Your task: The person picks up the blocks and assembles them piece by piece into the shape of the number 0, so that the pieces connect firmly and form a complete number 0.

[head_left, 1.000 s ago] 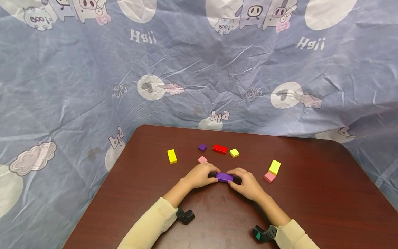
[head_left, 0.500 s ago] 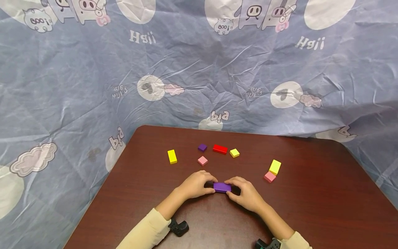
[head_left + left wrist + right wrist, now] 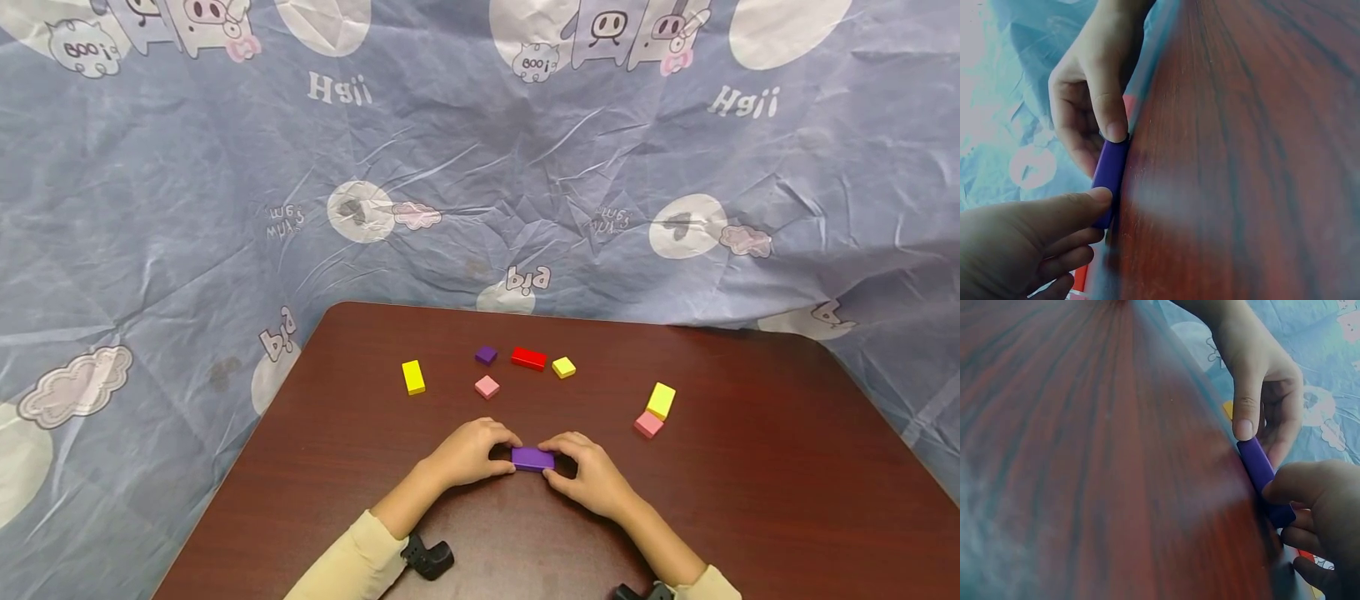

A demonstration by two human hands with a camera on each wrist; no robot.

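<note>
In the head view eight blocks are counted: one long purple block (image 3: 533, 459), one small purple block (image 3: 486, 356), one red block (image 3: 528, 359), three yellow blocks (image 3: 413, 377) and two pink blocks (image 3: 487, 387). And here the long purple block is pinched at both ends, its left end by the left hand (image 3: 472, 452), its right end by the right hand (image 3: 590, 476), with thumbs set on the near side and fingers on the far side. Its long axis is laid crosswise, left to right before the person, and it is held low at the brown table (image 3: 750, 483), nearer the person than the other seven. Over to the left wrist view: the long purple block is seen steeply slanted, its top leaning right, the lower end gripped by the left hand, the upper end by the right hand, the middle left uncovered between them. Across to the right wrist view: it is shown running from upper left down to lower right, its upper end pinched by the left hand, its lower end by the right hand. Whether the table is touched by its underside cannot be told.
</note>
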